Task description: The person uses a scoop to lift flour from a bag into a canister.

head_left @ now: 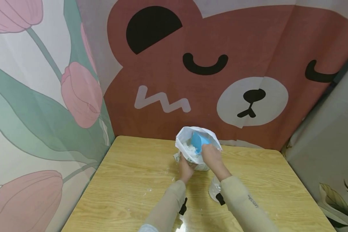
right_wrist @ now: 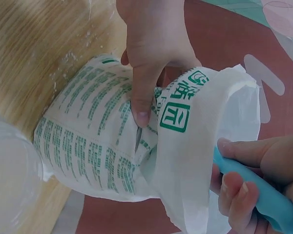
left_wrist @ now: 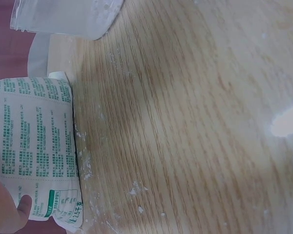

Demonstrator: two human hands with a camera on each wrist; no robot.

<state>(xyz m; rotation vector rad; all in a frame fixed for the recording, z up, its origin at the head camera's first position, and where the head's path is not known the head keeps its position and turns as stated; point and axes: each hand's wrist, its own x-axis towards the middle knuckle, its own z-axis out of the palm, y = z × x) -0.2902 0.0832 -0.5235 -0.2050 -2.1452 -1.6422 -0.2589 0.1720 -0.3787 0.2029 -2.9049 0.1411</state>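
Observation:
A white flour bag (head_left: 201,166) with green print stands upright near the table's back edge, its top rolled outward into a collar. White powder (head_left: 190,149) lies inside it. My left hand (head_left: 186,169) grips the bag's side below the collar; in the right wrist view its thumb (right_wrist: 142,105) presses into the paper. My right hand (head_left: 212,158) holds a blue scoop (head_left: 198,141) by its handle, the scoop's bowl inside the bag mouth against the powder. A clear plastic container (head_left: 214,190) stands in front of the bag, under my right forearm.
The wooden table (head_left: 133,180) carries scattered white powder specks, mostly left of the bag. Printed cloth with a bear face (head_left: 168,64) hangs right behind the table. Another curtain with tulips (head_left: 81,93) hangs along the left.

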